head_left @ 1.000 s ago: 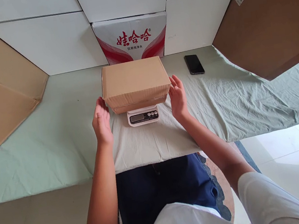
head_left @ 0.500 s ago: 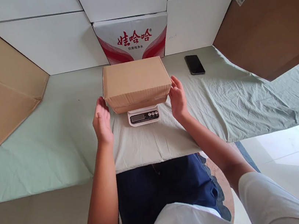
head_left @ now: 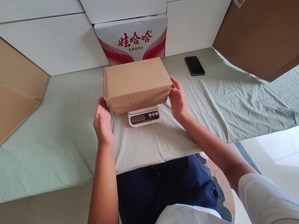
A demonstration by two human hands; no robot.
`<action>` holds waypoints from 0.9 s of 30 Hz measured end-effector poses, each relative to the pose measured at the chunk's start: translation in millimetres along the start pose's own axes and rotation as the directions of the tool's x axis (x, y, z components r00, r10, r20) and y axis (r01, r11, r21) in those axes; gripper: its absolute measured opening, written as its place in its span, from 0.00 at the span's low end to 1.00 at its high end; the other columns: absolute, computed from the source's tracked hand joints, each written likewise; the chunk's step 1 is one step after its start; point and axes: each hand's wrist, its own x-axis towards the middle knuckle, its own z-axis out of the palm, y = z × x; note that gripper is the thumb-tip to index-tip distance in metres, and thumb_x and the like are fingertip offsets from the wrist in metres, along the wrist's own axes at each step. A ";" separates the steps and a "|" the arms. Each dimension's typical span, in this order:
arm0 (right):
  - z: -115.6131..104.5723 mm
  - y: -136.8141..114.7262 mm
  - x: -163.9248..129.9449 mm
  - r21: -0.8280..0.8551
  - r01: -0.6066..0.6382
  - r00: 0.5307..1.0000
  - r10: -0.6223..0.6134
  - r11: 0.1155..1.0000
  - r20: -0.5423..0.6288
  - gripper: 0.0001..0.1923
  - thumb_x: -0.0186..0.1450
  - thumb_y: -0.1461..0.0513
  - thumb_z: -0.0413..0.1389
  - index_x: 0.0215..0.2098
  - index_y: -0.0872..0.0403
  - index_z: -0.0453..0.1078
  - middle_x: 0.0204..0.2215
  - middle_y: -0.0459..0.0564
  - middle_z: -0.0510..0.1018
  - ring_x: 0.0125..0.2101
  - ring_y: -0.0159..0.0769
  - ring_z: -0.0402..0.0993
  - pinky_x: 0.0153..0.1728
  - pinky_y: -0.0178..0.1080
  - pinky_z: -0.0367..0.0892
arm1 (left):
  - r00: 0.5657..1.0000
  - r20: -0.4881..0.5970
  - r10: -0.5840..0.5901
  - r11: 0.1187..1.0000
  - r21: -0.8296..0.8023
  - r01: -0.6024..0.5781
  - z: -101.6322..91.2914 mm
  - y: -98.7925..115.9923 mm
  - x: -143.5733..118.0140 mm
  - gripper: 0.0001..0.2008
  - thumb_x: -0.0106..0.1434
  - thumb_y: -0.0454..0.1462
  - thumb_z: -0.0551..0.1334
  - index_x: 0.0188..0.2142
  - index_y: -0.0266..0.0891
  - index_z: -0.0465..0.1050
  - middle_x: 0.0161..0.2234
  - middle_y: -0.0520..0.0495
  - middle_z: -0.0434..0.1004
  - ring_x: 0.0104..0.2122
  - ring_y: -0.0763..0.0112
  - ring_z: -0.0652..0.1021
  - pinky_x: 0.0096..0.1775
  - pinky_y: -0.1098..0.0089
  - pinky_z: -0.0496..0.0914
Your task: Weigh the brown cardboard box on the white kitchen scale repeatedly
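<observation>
A closed cardboard box (head_left: 136, 84) sits on a small white kitchen scale (head_left: 144, 116) at the middle of the cloth-covered counter (head_left: 58, 139). The left hand (head_left: 102, 122) is open, palm toward the box's left end, just beside it. The right hand (head_left: 177, 98) is open too, fingertips touching the box's right end. A black phone (head_left: 194, 65) lies farther right.

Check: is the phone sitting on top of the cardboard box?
No: the phone lies flat on the green cloth, right of the cardboard box and apart from it.
</observation>
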 end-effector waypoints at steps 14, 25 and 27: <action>0.0 -1.9 -0.4 -0.033 -0.034 0.999 0.034 0.999 0.025 0.34 0.65 0.39 0.60 0.66 0.38 0.69 0.72 0.48 0.76 0.80 0.57 0.61 0.82 0.70 0.54 | 1.000 0.002 -0.014 1.000 -0.026 0.014 1.8 0.2 1.8 0.45 0.71 0.71 0.58 0.76 0.50 0.71 0.81 0.42 0.63 0.83 0.47 0.59 0.82 0.47 0.56; 7.1 -7.7 -3.4 -0.005 -0.058 0.998 0.058 0.998 -0.017 0.34 0.63 0.40 0.61 0.64 0.40 0.69 0.69 0.49 0.77 0.75 0.56 0.67 0.79 0.66 0.61 | 0.999 0.037 -0.005 1.000 -0.029 0.006 0.9 -3.0 2.2 0.46 0.72 0.71 0.57 0.78 0.50 0.68 0.82 0.41 0.60 0.83 0.45 0.59 0.82 0.45 0.55; 7.6 -8.7 -4.4 -0.024 -0.046 0.999 0.046 0.999 -0.005 0.33 0.64 0.41 0.60 0.64 0.39 0.69 0.69 0.48 0.78 0.75 0.55 0.67 0.78 0.65 0.63 | 0.999 0.035 0.001 0.999 -0.048 0.000 2.9 -0.9 1.5 0.46 0.71 0.71 0.59 0.78 0.49 0.69 0.82 0.40 0.61 0.82 0.44 0.60 0.82 0.46 0.54</action>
